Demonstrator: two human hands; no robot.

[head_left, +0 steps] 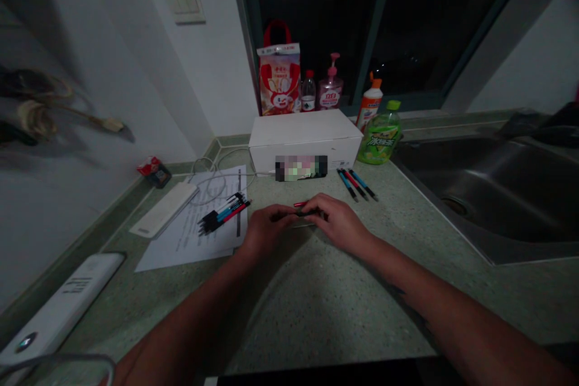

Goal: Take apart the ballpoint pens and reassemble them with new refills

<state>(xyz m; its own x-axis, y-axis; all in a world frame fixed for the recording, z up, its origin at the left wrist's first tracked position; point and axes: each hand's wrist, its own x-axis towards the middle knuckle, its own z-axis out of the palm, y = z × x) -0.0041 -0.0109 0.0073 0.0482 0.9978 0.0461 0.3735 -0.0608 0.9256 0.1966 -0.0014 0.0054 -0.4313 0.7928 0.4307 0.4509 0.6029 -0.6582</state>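
Over the counter's middle, my left hand (270, 226) and my right hand (337, 220) meet with fingertips pinched closed. Between them is a thin dark piece (304, 213) that looks like part of a pen; the fingers cover much of it. Just behind the fingertips shows a red slim piece (300, 204), partly hidden. A pale thin strip lies below the fingers. To the right, several blue and red pens (351, 184) with dark grips lie side by side. On the left, a bunch of pens (225, 212) in white, blue, red and black rests on printed paper (190, 247).
A white box (307, 129) stands at the back, with a cabled phone-like device (301, 167) against it. Bottles, including a green one (382, 134), are beside and behind the box. A metal sink (474, 181) is on the right. White power strips (72, 295) lie left.
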